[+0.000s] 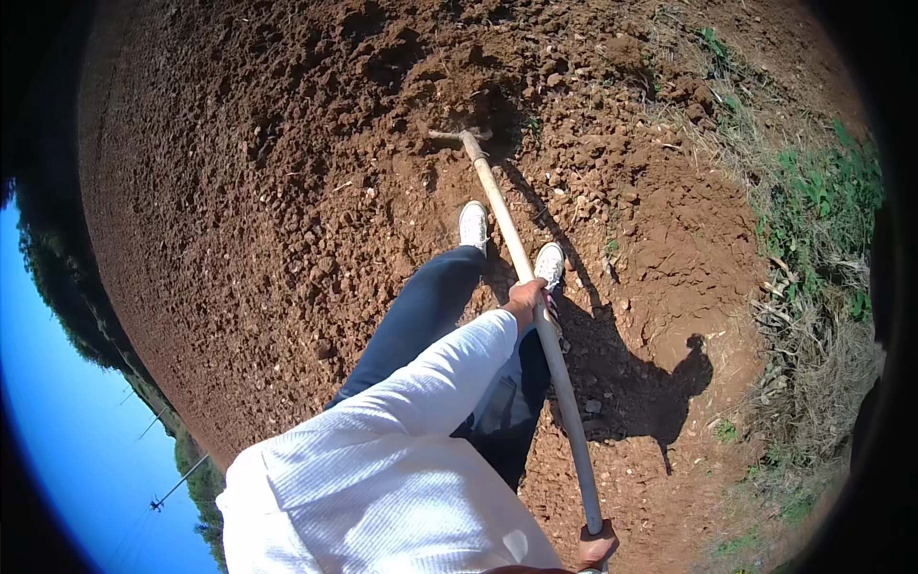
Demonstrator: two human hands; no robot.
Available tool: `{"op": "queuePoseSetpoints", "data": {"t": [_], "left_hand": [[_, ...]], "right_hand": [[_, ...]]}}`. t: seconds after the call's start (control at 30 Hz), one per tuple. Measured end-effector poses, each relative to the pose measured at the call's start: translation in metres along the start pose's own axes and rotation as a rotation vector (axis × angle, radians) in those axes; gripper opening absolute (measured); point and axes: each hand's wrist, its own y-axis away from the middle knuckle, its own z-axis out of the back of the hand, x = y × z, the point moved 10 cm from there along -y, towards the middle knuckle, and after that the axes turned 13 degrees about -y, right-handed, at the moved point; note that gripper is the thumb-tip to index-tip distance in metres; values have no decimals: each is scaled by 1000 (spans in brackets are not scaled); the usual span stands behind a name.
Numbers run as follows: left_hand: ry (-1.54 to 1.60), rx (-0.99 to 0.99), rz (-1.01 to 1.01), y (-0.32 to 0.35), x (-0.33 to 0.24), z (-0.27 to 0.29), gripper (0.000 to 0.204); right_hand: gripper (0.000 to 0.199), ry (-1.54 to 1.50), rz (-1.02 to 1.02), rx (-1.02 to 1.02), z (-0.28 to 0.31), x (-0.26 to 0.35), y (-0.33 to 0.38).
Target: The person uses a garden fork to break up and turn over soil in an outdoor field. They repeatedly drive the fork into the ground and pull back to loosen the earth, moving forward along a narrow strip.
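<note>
A hoe [504,212] with a long pale wooden handle slants across the view. Its head lies at the far end, against the broken reddish-brown soil [325,258], and is partly hidden by dirt. Midway along the handle, my left hand [526,297] is wrapped round the wood, with the white-sleeved arm stretched out ahead. My right hand [598,545] is closed round the near end, by the lower edge of the view. Between the hands the shaft passes close to my right leg.
My feet, in white shoes [473,227], stand on the soil just short of the hoe's head. Loose clods cover the ground ahead and to the left. Green weeds and dry grass [813,220] line the right side. My shadow [641,373] falls to the right.
</note>
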Motion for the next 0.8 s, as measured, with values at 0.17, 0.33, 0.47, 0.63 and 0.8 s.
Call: {"op": "queuePoseSetpoints", "data": {"t": [0.17, 0.33, 0.47, 0.63, 0.8], "left_hand": [[-453, -210, -112, 13, -49, 48, 16], [-792, -487, -306, -3, -178, 95, 42], [-934, -600, -393, -2, -222, 104, 51], [-361, -271, -360, -23, -194, 72, 16], [-356, -259, -376, -28, -203, 54, 13]], "right_hand": [[21, -88, 82, 137, -33, 29, -32], [28, -181, 109, 242, -93, 120, -49], [20, -653, -202, 723, -147, 171, -32], [14, -898, -460, 939, -129, 197, -16], [14, -957, -352, 939, -120, 192, -26]]}}
